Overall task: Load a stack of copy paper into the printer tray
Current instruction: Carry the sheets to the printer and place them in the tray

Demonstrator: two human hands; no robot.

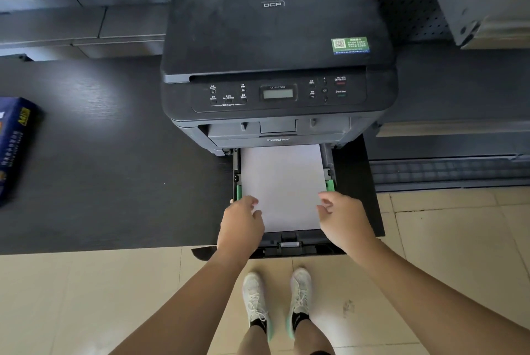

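- While the dark grey plastic multifunction printer (275,48) sits on the black desk (100,159), its black paper tray (289,245) is pulled out toward the person, past the desk's front edge.
- A flat stack of white copy paper (282,182) lies inside the tray, its far end under the printer body and its near edge short of the tray's front wall.
- Green plastic side guides (329,185) stand at both long edges of the stack, one on each side.
- The left hand (242,222) rests over the near left corner of the stack, fingers loosely curled and slightly apart, fingertips on the sheet's left margin; it grips nothing that can be seen.
- The right hand (341,220) sits at the near right corner, fingers bent and a little spread, thumb and forefinger at the paper's edge; whether they pinch the sheets cannot be told.
- Both bare forearms reach in from the bottom of the view.
- The printer's control panel with a small grey display (278,93) faces up just behind the tray opening, and a green sticker (350,45) sits on the right of the lid.
- A blue wrapped ream of paper (14,145) lies on the desk at the far left, well apart from the printer.
- Two white lace-up shoes (276,300) stand on the beige tiled floor (459,240) below the tray.
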